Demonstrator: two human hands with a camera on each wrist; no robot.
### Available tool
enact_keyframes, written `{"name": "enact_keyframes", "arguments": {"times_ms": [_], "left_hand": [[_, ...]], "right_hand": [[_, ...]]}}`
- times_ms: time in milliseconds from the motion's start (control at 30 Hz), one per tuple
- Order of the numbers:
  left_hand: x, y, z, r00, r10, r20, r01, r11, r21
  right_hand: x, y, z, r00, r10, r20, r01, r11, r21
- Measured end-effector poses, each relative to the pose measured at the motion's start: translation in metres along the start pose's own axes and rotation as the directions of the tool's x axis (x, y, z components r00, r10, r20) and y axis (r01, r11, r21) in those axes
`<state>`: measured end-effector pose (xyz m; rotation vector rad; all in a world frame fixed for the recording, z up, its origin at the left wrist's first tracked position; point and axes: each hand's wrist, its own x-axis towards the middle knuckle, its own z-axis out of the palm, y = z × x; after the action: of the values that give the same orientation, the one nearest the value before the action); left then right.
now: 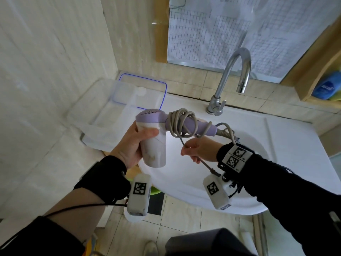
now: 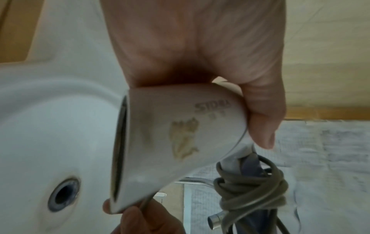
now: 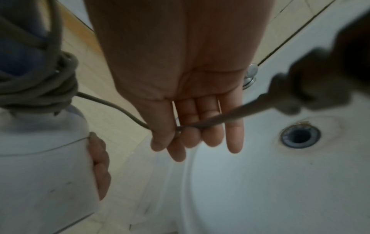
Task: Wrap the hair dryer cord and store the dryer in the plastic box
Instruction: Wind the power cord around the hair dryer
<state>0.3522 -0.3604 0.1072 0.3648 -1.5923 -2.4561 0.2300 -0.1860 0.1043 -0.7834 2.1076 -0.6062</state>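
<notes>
Blurred plug (image 3: 320, 76), hand-hidden cord (image 3: 112, 104)

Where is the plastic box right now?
Head view: the plastic box sits open on the counter at left, beside the sink, behind the hair dryer.

My left hand (image 1: 132, 145) is raised in front of me, palm turned inward, thumb laid across the front and fingers curled behind, gripping the hair dryer (image 1: 155, 137) by its barrel. My right hand (image 1: 198, 148) is level with it, just to the right, palm down, thumb and forefinger pinching the cord (image 1: 184, 143); other fingers (image 3: 233, 136) extended. Both forearms reach forward.
</notes>
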Motion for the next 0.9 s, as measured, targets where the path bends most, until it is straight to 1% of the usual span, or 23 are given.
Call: {"name": "enact_keyframes", "arguments": {"times_ms": [100,233,300,367,433,500,600,733,833,900], "left_hand": [[0.003,0.0,0.001,0.997,0.022,-0.072,-0.017,0.997,0.078],[0.008,-0.002,-0.001,0.987,0.046,-0.155,-0.012,0.978,0.21],[0.008,-0.003,-0.003,0.977,0.052,-0.206,0.008,0.96,0.279],[0.006,-0.004,-0.007,0.968,0.058,-0.244,0.03,0.938,0.346],[0.003,-0.004,-0.011,0.965,0.057,-0.256,0.055,0.911,0.408],[0.001,-0.005,-0.014,0.964,0.05,-0.26,0.071,0.899,0.433],[0.001,-0.007,-0.016,0.961,0.048,-0.271,0.08,0.893,0.443],[-0.001,-0.006,-0.015,0.958,0.075,-0.277,0.067,0.88,0.47],[-0.001,-0.005,-0.014,0.95,0.094,-0.297,0.061,0.879,0.472],[0.0,-0.006,-0.014,0.943,0.083,-0.322,0.07,0.898,0.435]], "right_hand": [[-0.001,-0.005,0.003,0.999,0.003,0.034,-0.001,0.999,-0.036],[-0.005,-0.016,0.01,0.994,-0.004,0.105,0.023,0.983,-0.181],[-0.009,-0.022,0.011,0.994,-0.012,0.112,0.037,0.974,-0.225],[-0.014,-0.026,0.008,0.996,-0.034,0.085,0.058,0.955,-0.292],[-0.018,-0.029,0.004,0.996,-0.08,0.037,0.088,0.911,-0.404],[-0.022,-0.032,0.001,0.993,-0.119,-0.005,0.104,0.886,-0.452],[-0.024,-0.035,-0.001,0.989,-0.148,-0.027,0.119,0.882,-0.455],[-0.024,-0.039,-0.001,0.989,-0.143,-0.035,0.114,0.896,-0.43],[-0.024,-0.039,-0.004,0.991,-0.129,-0.025,0.11,0.917,-0.383],[-0.024,-0.039,-0.006,0.991,-0.132,-0.014,0.12,0.939,-0.323]]}}
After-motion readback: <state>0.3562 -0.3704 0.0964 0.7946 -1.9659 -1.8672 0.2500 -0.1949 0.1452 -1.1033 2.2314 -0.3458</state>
